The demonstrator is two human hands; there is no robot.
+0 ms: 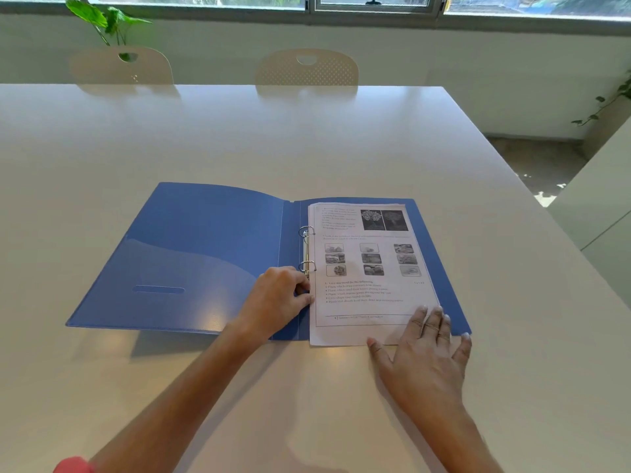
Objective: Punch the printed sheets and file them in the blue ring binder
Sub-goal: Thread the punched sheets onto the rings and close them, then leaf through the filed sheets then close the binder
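White table (239,138) seen from the head camera, with the far edge running below a window (372,3). Two cream chairs (306,68) stand pushed in at that far edge, the left one partly screened by a leafy plant (102,18). A second, trailing plant (611,100) hangs at the right, beyond the table's right edge, where the floor (539,162) and a pale cabinet (601,213) show. Nothing stands on the table between binder and chairs; bare surface extends to the left, behind and in front of the binder.

Blue binder (191,254) lies open and flat at mid-table, its near edge well back from the near table edge. The left cover carries a clear inner pocket. Two metal rings (307,249) stand at the spine, closed as far as can be seen. Printed sheets (368,274) lie on the right cover, threaded on the rings, their near edge overhanging the cover slightly.

Left hand (276,298) rests on the spine just below the near ring, fingers curled, thumb and fingertips at the sheets' left margin; whether it pinches the paper cannot be told. Right hand (426,349) lies flat, fingers straight and spread, pressing the sheets' near right corner and the cover edge. A pink sleeve (73,466) shows at the lower left.
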